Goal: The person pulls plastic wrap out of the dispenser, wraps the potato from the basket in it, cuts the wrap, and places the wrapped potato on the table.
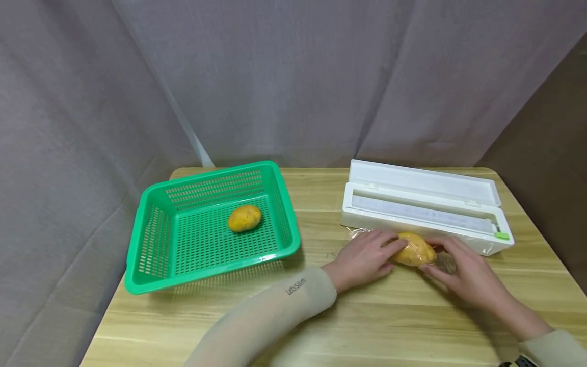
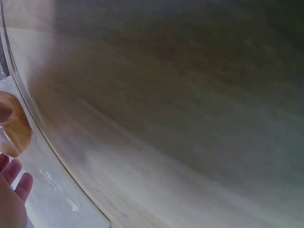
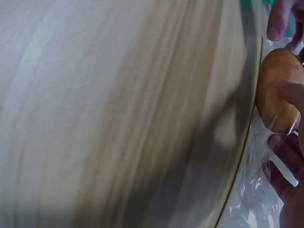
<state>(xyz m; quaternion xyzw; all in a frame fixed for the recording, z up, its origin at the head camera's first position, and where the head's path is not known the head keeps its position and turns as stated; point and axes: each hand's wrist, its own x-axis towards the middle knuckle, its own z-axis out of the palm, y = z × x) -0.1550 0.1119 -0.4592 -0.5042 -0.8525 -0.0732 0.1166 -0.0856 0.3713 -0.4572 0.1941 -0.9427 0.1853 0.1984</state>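
A yellow potato (image 1: pixel 415 251) lies on the wooden table, with clear cling film (image 1: pixel 446 262) over and around it. My left hand (image 1: pixel 367 259) holds its left end, one finger reaching over the top. At the opposite end, my right hand (image 1: pixel 472 275) has thumb and fingers about the potato and film. The right wrist view shows a thumb pressed on the potato (image 3: pixel 275 95), with loose wrinkled film (image 3: pixel 251 185) below. Only part of the potato (image 2: pixel 19 128) enters the left wrist view, at its left edge.
Behind the hands stands a white cling film box (image 1: pixel 390 220) with its lid raised, a roll inside and a green slider (image 1: pixel 502 236) at the right end. A green plastic basket (image 1: pixel 211 270) at left holds another potato (image 1: pixel 245 218). A grey curtain (image 1: pixel 275 86) hangs behind the table.
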